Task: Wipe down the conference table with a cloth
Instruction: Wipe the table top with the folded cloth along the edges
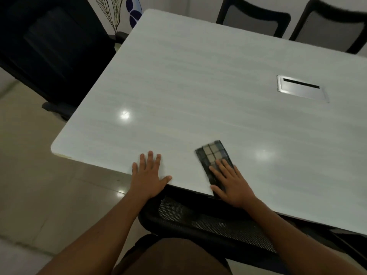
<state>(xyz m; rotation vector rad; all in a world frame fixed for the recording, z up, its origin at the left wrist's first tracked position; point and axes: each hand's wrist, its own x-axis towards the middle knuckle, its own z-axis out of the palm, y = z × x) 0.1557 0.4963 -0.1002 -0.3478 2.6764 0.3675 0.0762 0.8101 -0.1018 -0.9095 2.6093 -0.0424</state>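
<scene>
Both hands flat on the surface (pixel 198 80) near its front edge, well apart. Left hand (pixel 149 175): fingers straight & spread, palm down on bare top, thumb out toward the edge, holding nothing. Right hand (pixel 230 183): fingers straight, pressing down on the cloth (pixel 213 155), not curled round it. Cloth: folded to a narrow rectangle, dark w/ grey-tan checks, lying angled, far half sticking out past the fingertips, near end at the surface edge. Cloth edges a bit blurred.

Black mesh chairs (pixel 252 18) stand on glossy tiles (pixel 29 175).
</scene>
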